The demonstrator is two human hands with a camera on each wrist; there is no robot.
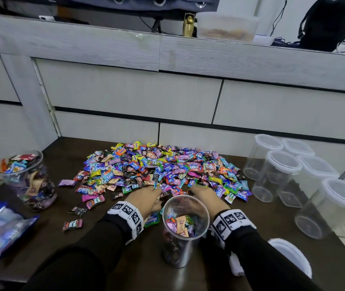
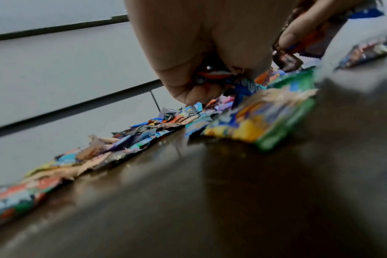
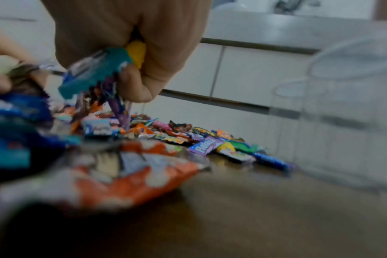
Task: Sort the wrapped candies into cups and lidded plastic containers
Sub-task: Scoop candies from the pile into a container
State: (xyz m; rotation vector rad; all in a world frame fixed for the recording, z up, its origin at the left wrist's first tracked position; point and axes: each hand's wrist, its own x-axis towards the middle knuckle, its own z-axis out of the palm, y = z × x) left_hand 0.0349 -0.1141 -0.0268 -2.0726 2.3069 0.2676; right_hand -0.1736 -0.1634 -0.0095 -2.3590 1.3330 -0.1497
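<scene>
A big pile of wrapped candies (image 1: 163,166) covers the middle of the dark table (image 1: 108,253). A clear cup (image 1: 185,227), partly filled with candies, stands in front of the pile between my wrists. My left hand (image 1: 146,198) reaches into the pile's near edge, left of the cup; in the left wrist view its curled fingers (image 2: 188,82) grip several candies. My right hand (image 1: 205,196) digs in just right of the cup; in the right wrist view its fingers (image 3: 139,85) clutch a bunch of candies (image 3: 95,75), teal, yellow and purple among them.
A clear jar (image 1: 29,179) full of candies stands at the left, a blue plastic bag (image 1: 1,229) in front of it. Several lidded clear containers (image 1: 280,177) line the right side. A loose white lid (image 1: 291,255) lies at the near right. Stray candies (image 1: 73,224) lie left of the cup.
</scene>
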